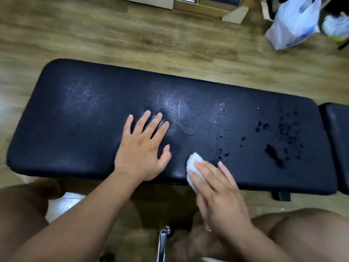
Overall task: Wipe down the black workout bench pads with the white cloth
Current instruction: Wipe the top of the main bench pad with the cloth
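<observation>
The long black bench pad [85, 118] stretches across the view, with a second black pad [338, 133] showing at the right edge. Water droplets [273, 137] bead on the long pad's right part; its left part looks streaked. My left hand [141, 148] lies flat on the pad's middle, fingers spread. My right hand [215, 188] presses a bunched white cloth [194, 163] onto the pad near its front edge, fingers straight over it. Most of the cloth is hidden under the hand.
Wooden floor [132, 38] surrounds the bench. A white plastic bag [294, 23] sits at the back right, beside light furniture at the top. A chrome bench leg [163, 242] and my bare knees are below the pad.
</observation>
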Demonstrator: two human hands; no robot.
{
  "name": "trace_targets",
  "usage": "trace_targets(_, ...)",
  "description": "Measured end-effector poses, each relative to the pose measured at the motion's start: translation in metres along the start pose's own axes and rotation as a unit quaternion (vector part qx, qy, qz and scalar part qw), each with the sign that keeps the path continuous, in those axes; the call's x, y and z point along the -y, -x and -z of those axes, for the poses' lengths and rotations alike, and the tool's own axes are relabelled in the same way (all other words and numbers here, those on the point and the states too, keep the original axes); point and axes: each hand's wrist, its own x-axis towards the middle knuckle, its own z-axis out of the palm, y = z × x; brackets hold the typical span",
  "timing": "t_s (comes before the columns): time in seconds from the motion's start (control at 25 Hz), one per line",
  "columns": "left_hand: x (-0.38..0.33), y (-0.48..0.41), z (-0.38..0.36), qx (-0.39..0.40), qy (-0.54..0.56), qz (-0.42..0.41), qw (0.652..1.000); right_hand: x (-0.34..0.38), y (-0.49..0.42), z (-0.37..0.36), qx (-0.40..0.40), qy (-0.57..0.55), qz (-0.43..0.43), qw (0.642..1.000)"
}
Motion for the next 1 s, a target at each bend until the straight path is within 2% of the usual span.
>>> trace_targets(0.08, -0.002, 0.001, -0.002, -0.020, -0.003, -0.002, 1.000, -0.016, 0.007, 0.002, 0.012, 0.034, 0.042, 0.998)
trace_targets(0.16, 0.000, 0.000, -0.003, -0.026, 0.000, 0.000, 1.000, -0.034, -0.037, 0.010, -0.003, 0.062, 0.038, 0.997)
trace_targets(0.24, 0.000, 0.000, -0.004, -0.029, -0.009, 0.002, 1.000, -0.056, -0.102, 0.013, -0.002, 0.093, -0.008, 0.996)
trace_targets(0.36, 0.000, 0.001, -0.003, -0.022, -0.013, 0.001, 1.000, -0.085, -0.197, 0.017, -0.005, 0.063, -0.090, 0.994)
trace_targets(0.44, 0.000, 0.001, -0.002, -0.017, -0.020, 0.001, 1.000, -0.093, -0.225, 0.011, 0.003, 0.046, -0.117, 0.992)
trace_targets(0.8, -0.001, 0.001, -0.002, -0.042, 0.007, -0.002, 0.999, -0.091, -0.223, -0.006, -0.013, 0.046, -0.110, 0.993)
trace_targets(1.0, 0.000, 0.001, 0.000, -0.015, 0.001, 0.013, 1.000, -0.042, -0.130, -0.008, -0.012, 0.039, -0.054, 0.998)
